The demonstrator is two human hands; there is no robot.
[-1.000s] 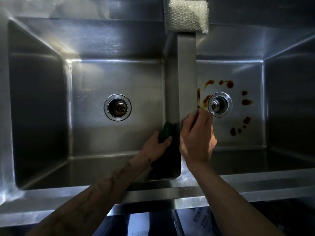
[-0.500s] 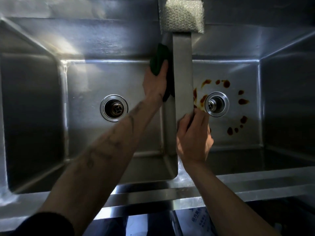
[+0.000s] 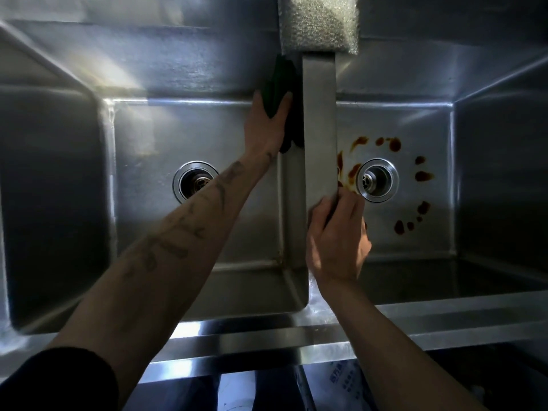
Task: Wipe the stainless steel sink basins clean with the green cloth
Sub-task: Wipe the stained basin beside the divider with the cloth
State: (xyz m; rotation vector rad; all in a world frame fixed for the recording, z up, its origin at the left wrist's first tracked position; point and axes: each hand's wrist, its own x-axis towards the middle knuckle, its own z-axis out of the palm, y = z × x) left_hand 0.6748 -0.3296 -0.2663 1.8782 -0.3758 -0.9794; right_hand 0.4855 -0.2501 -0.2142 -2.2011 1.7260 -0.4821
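Observation:
Two stainless steel basins lie below me, split by a steel divider (image 3: 320,120). My left hand (image 3: 267,126) presses the dark green cloth (image 3: 280,84) against the divider's wall on the left basin's (image 3: 142,179) side, near its far end. My right hand (image 3: 338,238) grips the near part of the divider's top edge, fingers curled over into the right basin (image 3: 421,244). Brown stains (image 3: 424,175) ring the right drain (image 3: 377,180). The left drain (image 3: 192,180) looks free of stains.
A white foam pad (image 3: 320,25) wraps the divider's far end at the back wall. The sink's front rim (image 3: 267,333) runs along the near side, with printed packaging (image 3: 344,387) on the floor below it.
My left hand swept the cloth from the near end of the divider wall up to its far end. My right hand stayed gripping the divider.

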